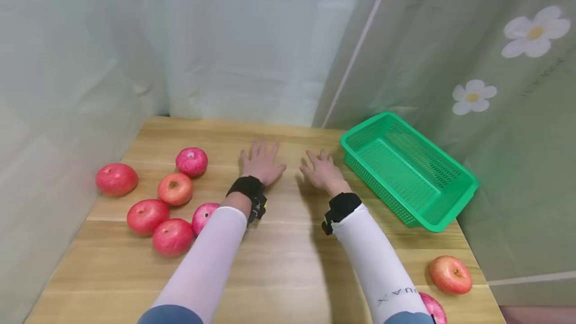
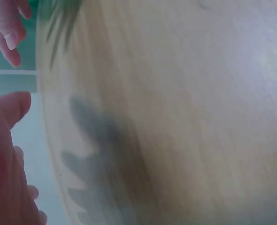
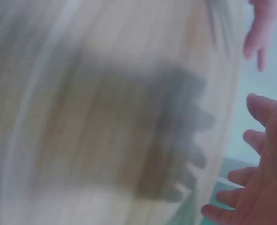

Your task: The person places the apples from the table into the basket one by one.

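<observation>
My left hand is held out over the wooden table, palm down with the fingers spread. To its right, my right hand is stretched out in the same way, near the left side of a green plastic basket. Both hands hold nothing. Their shadows fall on the wood in the wrist views, and a gap shows between each hand and the surface. Left of my left hand lie several red apples and a mottled pink fruit. Another pink fruit is partly covered by my left forearm.
The basket has mesh walls and nothing visible inside. At the front right lies an apple, with a pink fruit partly behind my right sleeve. Pale curtains border the table's back and sides.
</observation>
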The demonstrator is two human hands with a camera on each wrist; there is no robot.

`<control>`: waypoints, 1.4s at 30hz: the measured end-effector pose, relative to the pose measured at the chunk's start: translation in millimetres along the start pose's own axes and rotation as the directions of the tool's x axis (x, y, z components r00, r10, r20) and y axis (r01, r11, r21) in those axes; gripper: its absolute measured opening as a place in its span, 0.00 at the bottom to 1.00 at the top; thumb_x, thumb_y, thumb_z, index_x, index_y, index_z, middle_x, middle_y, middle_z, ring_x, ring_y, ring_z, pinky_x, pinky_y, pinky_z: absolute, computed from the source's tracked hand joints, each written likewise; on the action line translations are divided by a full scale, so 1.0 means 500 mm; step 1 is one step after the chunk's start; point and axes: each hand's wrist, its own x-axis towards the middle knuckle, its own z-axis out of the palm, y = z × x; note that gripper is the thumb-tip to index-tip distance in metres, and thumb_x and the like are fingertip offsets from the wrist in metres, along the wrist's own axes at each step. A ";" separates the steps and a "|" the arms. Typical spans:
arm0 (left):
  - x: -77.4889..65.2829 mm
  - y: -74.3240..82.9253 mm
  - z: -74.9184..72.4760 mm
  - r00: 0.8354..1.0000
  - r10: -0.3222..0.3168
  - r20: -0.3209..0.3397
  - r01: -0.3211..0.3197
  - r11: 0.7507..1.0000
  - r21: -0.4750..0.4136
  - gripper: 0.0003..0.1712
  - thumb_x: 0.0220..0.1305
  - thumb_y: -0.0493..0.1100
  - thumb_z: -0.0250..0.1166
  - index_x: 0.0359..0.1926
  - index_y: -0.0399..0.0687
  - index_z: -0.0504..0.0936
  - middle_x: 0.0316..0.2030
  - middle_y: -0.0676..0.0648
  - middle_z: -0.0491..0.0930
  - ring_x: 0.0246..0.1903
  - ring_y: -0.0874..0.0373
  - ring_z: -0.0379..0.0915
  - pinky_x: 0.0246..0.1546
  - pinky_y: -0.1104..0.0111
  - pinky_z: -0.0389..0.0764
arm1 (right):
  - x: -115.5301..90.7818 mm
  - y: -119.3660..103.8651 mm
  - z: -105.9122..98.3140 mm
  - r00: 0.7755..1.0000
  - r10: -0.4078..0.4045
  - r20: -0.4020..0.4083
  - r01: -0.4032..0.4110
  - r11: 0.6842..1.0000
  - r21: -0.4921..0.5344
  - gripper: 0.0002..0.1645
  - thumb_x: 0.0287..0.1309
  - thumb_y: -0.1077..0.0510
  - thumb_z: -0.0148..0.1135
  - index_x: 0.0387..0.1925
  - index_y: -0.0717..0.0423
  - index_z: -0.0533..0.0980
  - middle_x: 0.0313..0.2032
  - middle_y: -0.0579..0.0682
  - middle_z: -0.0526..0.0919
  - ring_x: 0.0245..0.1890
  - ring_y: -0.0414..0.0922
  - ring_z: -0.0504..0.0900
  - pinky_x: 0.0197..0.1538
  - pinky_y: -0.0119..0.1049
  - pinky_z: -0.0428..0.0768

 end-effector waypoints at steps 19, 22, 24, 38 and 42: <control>0.016 0.010 -0.007 0.999 0.029 0.031 -0.028 0.998 -0.052 0.48 0.79 0.66 0.53 0.88 0.56 0.45 0.85 0.33 0.35 0.82 0.31 0.25 0.74 0.28 0.32 | -0.085 0.055 -0.163 0.992 -0.102 0.071 0.093 0.989 0.118 0.39 0.82 0.40 0.48 0.84 0.54 0.59 0.80 0.59 0.64 0.79 0.61 0.62 0.78 0.57 0.61; 0.026 0.002 0.004 0.998 0.052 0.026 -0.050 0.996 -0.079 0.50 0.77 0.67 0.55 0.88 0.57 0.45 0.85 0.33 0.35 0.82 0.29 0.25 0.73 0.26 0.32 | -0.097 0.068 -0.178 0.992 -0.100 0.075 0.090 0.989 0.121 0.40 0.82 0.40 0.47 0.84 0.54 0.58 0.81 0.60 0.61 0.79 0.61 0.61 0.78 0.58 0.61; 0.023 0.001 0.005 0.998 0.062 0.025 -0.059 0.994 -0.095 0.50 0.77 0.67 0.55 0.88 0.56 0.45 0.85 0.33 0.35 0.82 0.29 0.25 0.72 0.26 0.32 | -0.105 0.076 -0.185 0.993 -0.088 0.073 0.078 0.988 0.132 0.40 0.82 0.39 0.47 0.84 0.53 0.58 0.79 0.62 0.63 0.78 0.62 0.64 0.76 0.60 0.64; 0.005 -0.002 -0.005 0.996 0.085 0.003 -0.084 0.991 -0.105 0.50 0.78 0.66 0.54 0.88 0.55 0.44 0.85 0.33 0.35 0.82 0.28 0.26 0.73 0.26 0.33 | -0.190 0.161 -0.307 1.000 -0.004 0.000 0.004 0.984 0.180 0.40 0.83 0.38 0.48 0.84 0.50 0.58 0.73 0.65 0.73 0.68 0.64 0.77 0.69 0.64 0.71; 0.003 0.002 -0.004 0.997 0.080 0.002 -0.079 0.991 -0.105 0.50 0.78 0.66 0.55 0.88 0.57 0.43 0.85 0.33 0.35 0.82 0.29 0.26 0.73 0.26 0.33 | -0.213 0.208 -0.338 0.999 0.052 -0.008 -0.050 0.983 0.177 0.42 0.83 0.36 0.47 0.85 0.52 0.55 0.73 0.67 0.71 0.64 0.65 0.80 0.66 0.64 0.74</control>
